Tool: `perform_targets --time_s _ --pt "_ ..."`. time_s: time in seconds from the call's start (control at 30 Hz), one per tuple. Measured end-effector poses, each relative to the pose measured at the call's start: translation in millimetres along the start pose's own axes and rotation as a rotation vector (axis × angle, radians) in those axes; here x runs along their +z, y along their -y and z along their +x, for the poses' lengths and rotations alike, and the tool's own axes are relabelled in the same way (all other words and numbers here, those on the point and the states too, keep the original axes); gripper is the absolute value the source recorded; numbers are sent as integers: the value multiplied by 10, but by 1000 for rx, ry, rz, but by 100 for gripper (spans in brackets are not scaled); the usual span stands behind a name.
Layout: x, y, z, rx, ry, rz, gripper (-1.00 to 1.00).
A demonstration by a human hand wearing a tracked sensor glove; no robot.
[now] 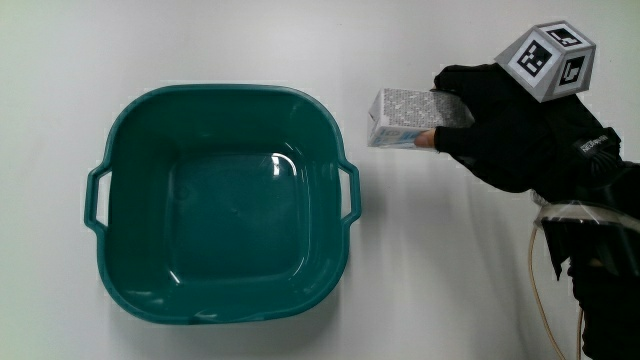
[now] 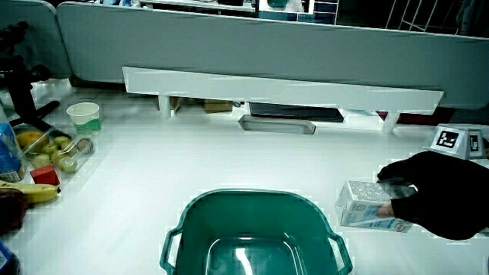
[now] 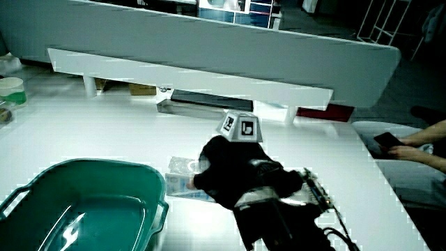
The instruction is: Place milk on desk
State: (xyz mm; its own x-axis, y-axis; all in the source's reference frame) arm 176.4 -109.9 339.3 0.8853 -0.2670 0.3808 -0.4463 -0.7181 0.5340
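Teal plastic basin [image 1: 222,205]: square with rounded corners, a loop handle on two sides, nothing inside; it stands on the white bench [image 1: 430,280] nearest the person, and shows in both side views [image 2: 256,233] [image 3: 77,202].

Milk carton [image 1: 410,118]: small, pale, speckled grey on its upper face with a blue-and-white printed side. It lies on its side just beside the basin, apart from the basin's handle, and appears to rest on the bench surface. In a side view [image 2: 367,205] its end face and long printed side show; in a side view [image 3: 182,178] only one end shows past the glove.

Hand [image 1: 505,125]: black glove, the hands' fingers clamped around the carton's end, fingers over the upper face and the thumb tip pressed to the printed side. Forearm runs toward the person, with a pale cable looped alongside it. Seen also in both side views [image 2: 439,195] [image 3: 233,171].

Marker cube [image 1: 548,60]: white with black patterns, fixed on the back of the glove; visible in both side views [image 2: 457,141] [image 3: 241,127].

Low white shelf [image 2: 283,88]: long riser on short legs, near the grey partition [image 2: 267,46], with a flat dark device [image 2: 294,111] under it.

Paper cup [image 2: 84,116]: white with a green band, at the bench's edge, well apart from the basin.

Clear tray of fruit [image 2: 57,153]: beside the cup, nearer the person, with a banana [image 2: 29,191] and a red block [image 2: 44,176] close by.
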Motion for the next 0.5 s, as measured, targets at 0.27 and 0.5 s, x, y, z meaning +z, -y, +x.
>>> perform_targets --time_s 0.27,0.5 --pt "-165 -135 278 -60 -47 -31 0" --pt "-328 -245 423 -98 -43 -81 0"
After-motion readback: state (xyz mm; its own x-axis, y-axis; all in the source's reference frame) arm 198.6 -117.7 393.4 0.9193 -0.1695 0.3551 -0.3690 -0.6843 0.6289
